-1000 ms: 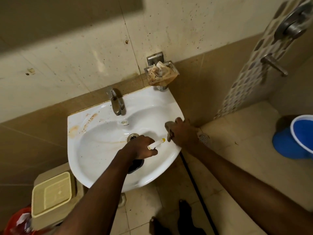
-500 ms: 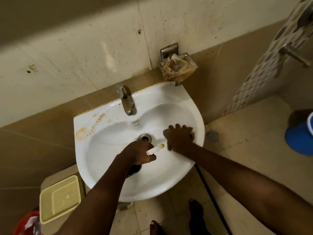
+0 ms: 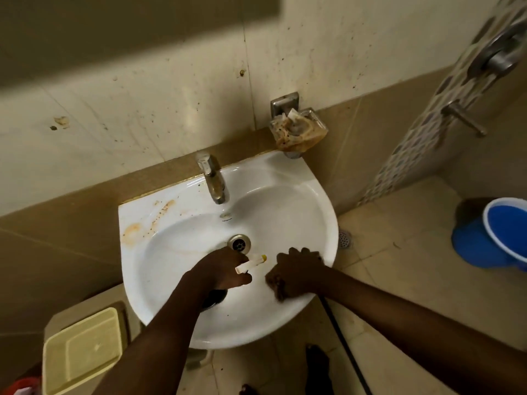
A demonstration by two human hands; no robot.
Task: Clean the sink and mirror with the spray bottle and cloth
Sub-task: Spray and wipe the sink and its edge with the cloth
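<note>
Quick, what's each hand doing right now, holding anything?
Left hand: closed on the spray bottle, nozzle pointing right, over the sink.
Right hand: pressed on the basin near the right rim; whether its grip holds a cloth cannot be told.

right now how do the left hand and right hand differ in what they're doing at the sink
The left hand grips a spray bottle whose white nozzle with a yellow tip points right; the right hand holds no bottle and is pressed down on the basin. The left hand sits near the drain; the right hand is by the right rim of the sink. Both are inside the bowl, close together.
</note>
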